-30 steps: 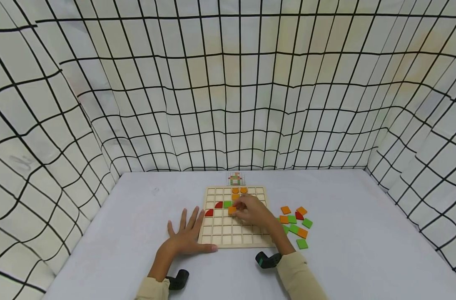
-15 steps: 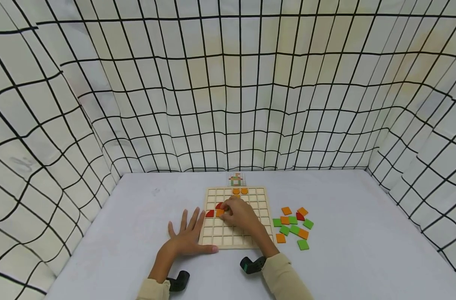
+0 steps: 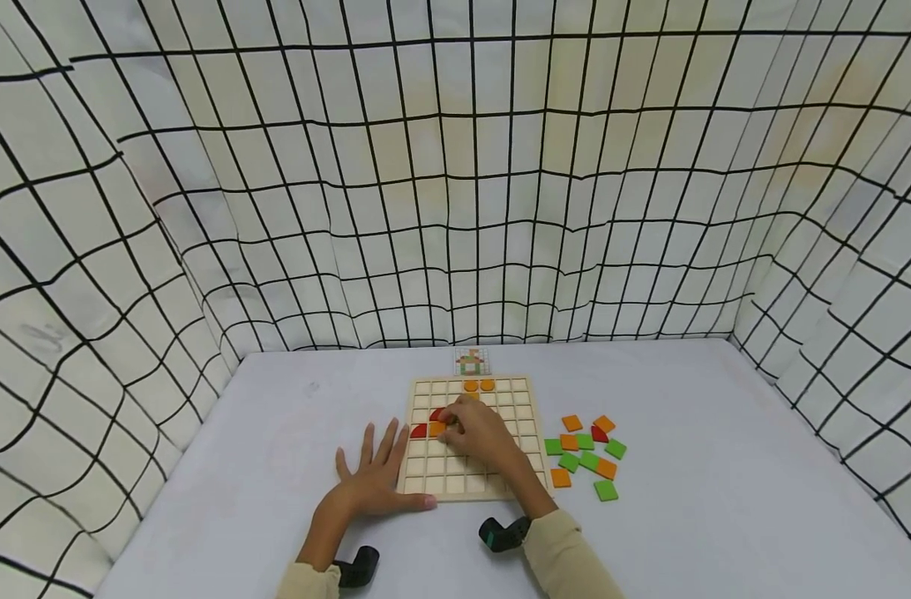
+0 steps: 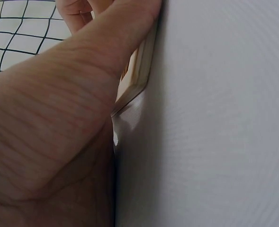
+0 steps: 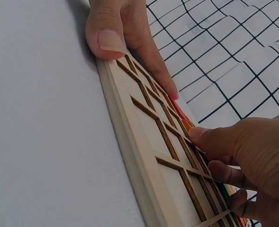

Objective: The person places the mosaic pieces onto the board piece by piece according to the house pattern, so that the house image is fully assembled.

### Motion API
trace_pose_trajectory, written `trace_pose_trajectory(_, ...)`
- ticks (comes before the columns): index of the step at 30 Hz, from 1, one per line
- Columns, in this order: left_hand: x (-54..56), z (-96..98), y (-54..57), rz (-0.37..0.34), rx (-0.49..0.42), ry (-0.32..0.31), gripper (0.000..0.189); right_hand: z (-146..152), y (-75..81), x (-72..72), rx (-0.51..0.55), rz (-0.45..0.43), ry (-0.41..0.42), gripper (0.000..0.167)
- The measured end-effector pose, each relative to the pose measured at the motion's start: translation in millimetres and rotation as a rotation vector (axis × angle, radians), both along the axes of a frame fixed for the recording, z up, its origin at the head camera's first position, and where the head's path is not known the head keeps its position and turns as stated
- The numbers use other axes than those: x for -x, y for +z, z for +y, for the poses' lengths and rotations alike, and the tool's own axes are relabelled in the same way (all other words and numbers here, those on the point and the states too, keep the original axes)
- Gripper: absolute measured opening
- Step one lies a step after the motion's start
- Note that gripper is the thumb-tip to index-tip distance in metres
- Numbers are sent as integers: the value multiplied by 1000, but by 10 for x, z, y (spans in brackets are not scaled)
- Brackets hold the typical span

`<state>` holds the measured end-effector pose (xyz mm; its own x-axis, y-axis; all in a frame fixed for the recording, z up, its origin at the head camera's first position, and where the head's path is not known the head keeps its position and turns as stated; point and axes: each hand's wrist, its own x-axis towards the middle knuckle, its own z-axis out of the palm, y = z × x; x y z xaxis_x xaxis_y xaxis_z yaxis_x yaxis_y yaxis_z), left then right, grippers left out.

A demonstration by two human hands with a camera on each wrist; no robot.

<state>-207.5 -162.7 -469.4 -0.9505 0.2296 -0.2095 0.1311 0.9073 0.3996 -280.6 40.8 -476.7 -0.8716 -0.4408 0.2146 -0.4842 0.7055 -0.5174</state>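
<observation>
My left hand lies with spread fingers along the left edge of the wooden grid board, its thumb on the board's front edge. In the right wrist view the left thumb presses the front corner. My right hand is over the board, thumb and index finger at an orange square tile, which sits in a cell beside a red quarter-round tile. Another red tile lies just behind it. Two orange round pieces lie near the far edge. The right hand hides part of the grid.
Several loose green tiles, orange tiles and a red quarter-round tile lie right of the board. A small printed pattern card lies behind the board. White walls with black netting surround the table.
My right hand has moved left across the board with the orange square tile, to the cell beside the red tile, and stayed there over the last half second. My left hand keeps its place.
</observation>
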Motion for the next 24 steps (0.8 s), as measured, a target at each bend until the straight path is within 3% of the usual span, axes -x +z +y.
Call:
trace_pose_trajectory(15, 10, 10, 19, 5, 10, -8, 123, -34, 20, -9, -22, 68, -20, 19)
trace_pose_trajectory(24, 1, 3, 6, -4, 7, 3, 123, -40, 19, -25, -7, 23, -19, 18)
